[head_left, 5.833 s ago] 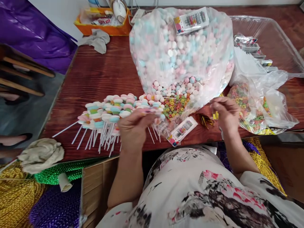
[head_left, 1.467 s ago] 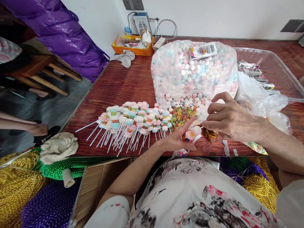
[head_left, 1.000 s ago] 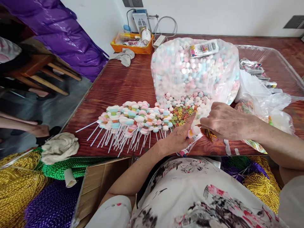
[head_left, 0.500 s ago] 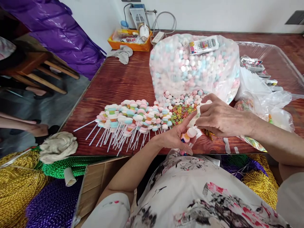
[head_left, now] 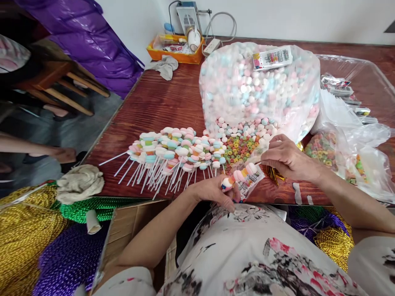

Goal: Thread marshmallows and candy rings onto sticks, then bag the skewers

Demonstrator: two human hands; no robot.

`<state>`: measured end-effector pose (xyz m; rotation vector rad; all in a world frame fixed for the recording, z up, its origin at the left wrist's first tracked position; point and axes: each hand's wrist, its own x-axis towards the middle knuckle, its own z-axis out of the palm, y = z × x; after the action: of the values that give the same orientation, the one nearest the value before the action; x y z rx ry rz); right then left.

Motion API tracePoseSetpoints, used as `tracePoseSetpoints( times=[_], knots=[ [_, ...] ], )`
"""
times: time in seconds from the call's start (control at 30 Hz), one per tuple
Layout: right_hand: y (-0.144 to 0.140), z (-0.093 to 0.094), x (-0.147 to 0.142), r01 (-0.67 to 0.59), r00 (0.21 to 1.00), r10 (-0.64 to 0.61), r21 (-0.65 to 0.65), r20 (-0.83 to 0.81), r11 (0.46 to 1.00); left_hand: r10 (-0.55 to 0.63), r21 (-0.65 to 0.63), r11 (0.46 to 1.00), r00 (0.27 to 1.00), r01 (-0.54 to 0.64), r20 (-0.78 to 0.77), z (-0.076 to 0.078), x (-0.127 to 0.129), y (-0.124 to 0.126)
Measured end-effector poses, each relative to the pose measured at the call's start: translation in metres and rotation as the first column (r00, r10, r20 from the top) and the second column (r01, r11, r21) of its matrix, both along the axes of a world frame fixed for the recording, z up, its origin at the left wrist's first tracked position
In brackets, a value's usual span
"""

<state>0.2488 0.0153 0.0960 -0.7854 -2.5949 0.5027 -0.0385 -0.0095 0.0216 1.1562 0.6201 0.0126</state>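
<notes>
A candy skewer point(head_left: 242, 174) of pink, white and orange pieces lies slanted between my hands. My left hand point(head_left: 212, 192) is closed around its lower end, where a white piece with a blue mark shows. Finger and thumb of my right hand point(head_left: 288, 158) pinch the white stick at the upper end. Behind the skewer is a clear printed bag point(head_left: 254, 179); whether my left fingers also grip it is hidden. Left of my hands lies a pile of finished-looking candy skewers point(head_left: 175, 152), sticks toward me. Ring gummies point(head_left: 239, 149) and loose marshmallows point(head_left: 262, 127) lie just beyond.
A large plastic bag of marshmallows point(head_left: 256, 90) stands behind, with a printed packet point(head_left: 272, 57) on top. To the right are a bag of ring gummies point(head_left: 322, 150) and a clear tray point(head_left: 364, 61). Gold twist ties point(head_left: 274, 176) lie beside my right hand. An orange box point(head_left: 175, 55) sits far left.
My left hand has moved left and down, my right hand slightly right and down. More of the skewer and the printed bag now shows between them. The view has shifted slightly.
</notes>
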Motion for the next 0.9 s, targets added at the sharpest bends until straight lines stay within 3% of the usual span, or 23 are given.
tracePoseSetpoints(
  times=[0.13,0.37,0.47,0.57,0.67,0.77,0.83,0.9],
  knots=[
    [-0.005,-0.004,-0.003,-0.061,0.995,0.052,0.103,0.083,0.993,0.077,0.009,0.997,0.997,-0.077,-0.007,-0.008,0.005,-0.009],
    [-0.013,0.038,-0.004,-0.142,0.925,0.001,0.343,0.381,0.928,0.202,-0.050,0.977,0.976,-0.206,-0.085,0.004,0.020,-0.011],
    [-0.015,0.047,-0.005,-0.153,0.912,-0.010,0.361,0.411,0.920,0.268,0.020,0.963,0.961,-0.268,-0.068,0.011,0.028,-0.007],
    [-0.014,0.045,-0.006,-0.141,0.900,-0.015,0.325,0.435,0.935,0.306,0.191,0.936,0.951,-0.294,-0.034,0.017,0.035,-0.001],
    [-0.010,0.040,-0.007,-0.087,0.861,-0.051,0.245,0.506,0.966,0.348,0.494,0.833,0.930,-0.248,-0.119,0.025,0.040,0.004],
    [-0.006,0.040,-0.009,0.058,0.791,-0.151,0.173,0.593,0.983,0.440,0.777,0.622,0.862,-0.091,-0.251,0.032,0.044,0.008],
    [-0.007,0.043,-0.011,0.150,0.743,-0.201,0.134,0.638,0.980,0.480,0.864,0.504,0.832,-0.003,-0.278,0.035,0.045,0.009],
    [-0.009,0.046,-0.013,0.209,0.710,-0.230,0.114,0.666,0.971,0.497,0.893,0.449,0.826,0.019,-0.267,0.036,0.046,0.010]
  ],
)
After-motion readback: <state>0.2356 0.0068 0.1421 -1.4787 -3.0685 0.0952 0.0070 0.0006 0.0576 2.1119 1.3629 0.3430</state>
